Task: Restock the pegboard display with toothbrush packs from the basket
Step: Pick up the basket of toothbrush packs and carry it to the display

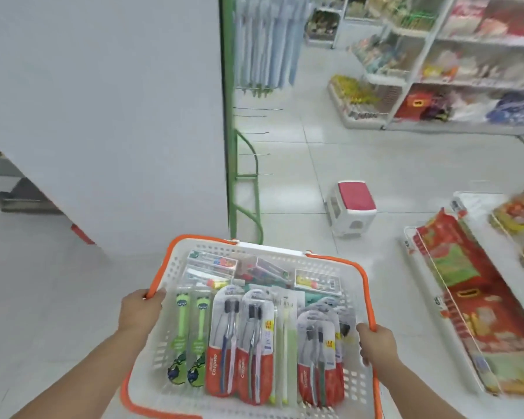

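A white plastic basket (176, 267) with an orange rim is carried low in front of me. My left hand (139, 309) grips its left rim and my right hand (375, 343) grips its right rim. Inside lie several toothbrush packs: red Colgate packs (224, 358), a green cartoon pair (188, 337), and small boxed packs (316, 281) at the far end. The green-framed display (230, 116) stands just beyond the basket, edge-on, with several bare metal hooks (254, 133) sticking out to the right and blue-white items (266, 40) hanging higher up.
A white panel (103, 101) fills the left. A small red-topped white stool (353, 207) stands on the tiled floor to the right of the display. Stocked shelving (466, 55) lines the far right, and a low rack of red packets (466, 297) sits near my right arm.
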